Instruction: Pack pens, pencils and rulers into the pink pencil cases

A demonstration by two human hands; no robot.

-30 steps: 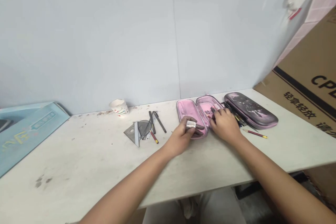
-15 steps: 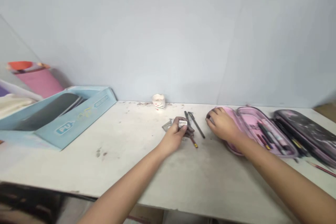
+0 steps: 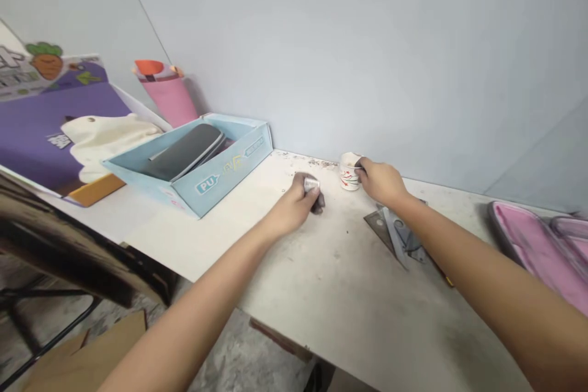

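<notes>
My left hand [image 3: 297, 203] is closed around a small white eraser [image 3: 312, 184], just above the table. Its fingertips are smudged dark. My right hand [image 3: 379, 180] pinches the rim of a white paper cup [image 3: 349, 175] with red and green marks, close to the wall. Below my right wrist lie flat drawing triangles [image 3: 395, 234], partly covered by the forearm. The yellow tip of a pencil [image 3: 449, 281] peeks out from under that arm.
An open pink pencil case [image 3: 528, 229] lies at the right. On the left stand a light blue box [image 3: 234, 165] with a grey case [image 3: 190, 150] in it, a purple box [image 3: 27, 128] with white cloth, and a pink roll [image 3: 172, 98]. The table's front edge runs diagonally.
The view has swung left. My right hand has left the pink pencil case and taken hold of the paper cup. My left hand keeps the eraser and has moved away from the triangles.
</notes>
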